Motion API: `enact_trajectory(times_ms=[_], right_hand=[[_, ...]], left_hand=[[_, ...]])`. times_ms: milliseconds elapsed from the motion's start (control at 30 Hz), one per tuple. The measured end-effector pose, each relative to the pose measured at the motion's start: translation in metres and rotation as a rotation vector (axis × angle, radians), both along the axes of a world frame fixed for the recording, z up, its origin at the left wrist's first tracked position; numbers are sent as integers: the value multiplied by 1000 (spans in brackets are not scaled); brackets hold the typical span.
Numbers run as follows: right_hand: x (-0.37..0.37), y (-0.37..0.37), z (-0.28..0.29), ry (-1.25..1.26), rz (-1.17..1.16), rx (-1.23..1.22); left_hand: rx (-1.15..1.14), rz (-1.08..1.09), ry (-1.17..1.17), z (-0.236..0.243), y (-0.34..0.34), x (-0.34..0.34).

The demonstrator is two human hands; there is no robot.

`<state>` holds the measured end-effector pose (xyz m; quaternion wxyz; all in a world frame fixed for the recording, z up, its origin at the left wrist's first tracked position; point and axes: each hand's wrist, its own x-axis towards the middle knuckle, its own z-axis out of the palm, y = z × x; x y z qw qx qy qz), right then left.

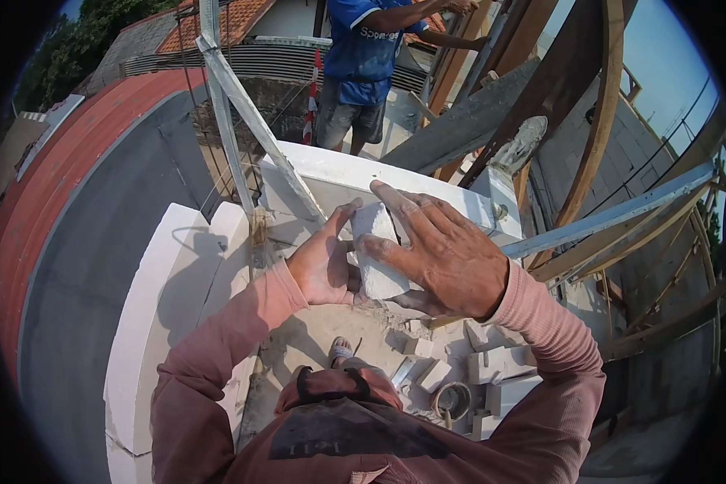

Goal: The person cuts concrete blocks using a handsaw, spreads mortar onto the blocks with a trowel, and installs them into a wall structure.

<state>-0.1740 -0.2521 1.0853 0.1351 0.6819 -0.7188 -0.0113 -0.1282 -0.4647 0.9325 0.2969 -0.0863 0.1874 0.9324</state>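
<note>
White block [381, 278], held up between both hands in front of the chest; from my remote station I log it as in hand, not set down.

Hands: left hand [324, 264] cups the block's left side, thumb toward the far end, fingers partly hidden behind it. Right hand [453, 256] is spread over the right side, thumb laid across the face. Between them they pinch the block. I cannot tell whether its underside touches anything.

Block condition: rough and chipped along the right edge; I cannot tell whether that edge is finished.

Done, as I judge it: the left wall [157, 323] and the low wall [448, 191] ahead both stand in place, in similar white material. I see a joint line low on the left wall.

Outstanding, as I judge it: the held block is not part of either wall. Loose blocks [504, 365] lie on the floor to the right, unplaced, near a bucket [452, 398]; its contents are unclear to me. I put the work at partway.

Also noted: a co-worker in a blue shirt [369, 48] stands beyond the low wall, well apart from the block.
</note>
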Motion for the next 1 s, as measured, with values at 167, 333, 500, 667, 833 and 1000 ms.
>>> enact_trajectory(times_ms=[167,333,500,667,833,1000], right_hand=[[-66,-24,40,30,66,-19],[-166,-66,60,-385,-61,-459],[-253,-145,82,-841,3,-545],[-322,-255,53,-1101,109,-586],[-351,-340,-19,-1074,150,-431],[-324,-405,-86,-835,-104,-347]], left_hand=[[-57,52,155,48,-18,-47],[-234,399,200,100,-44,-26],[-407,754,307,18,-104,20],[-639,1206,-29,-70,-119,19],[-923,1298,-60,-134,-141,-29],[-1539,1172,-55,-187,-170,-57]])
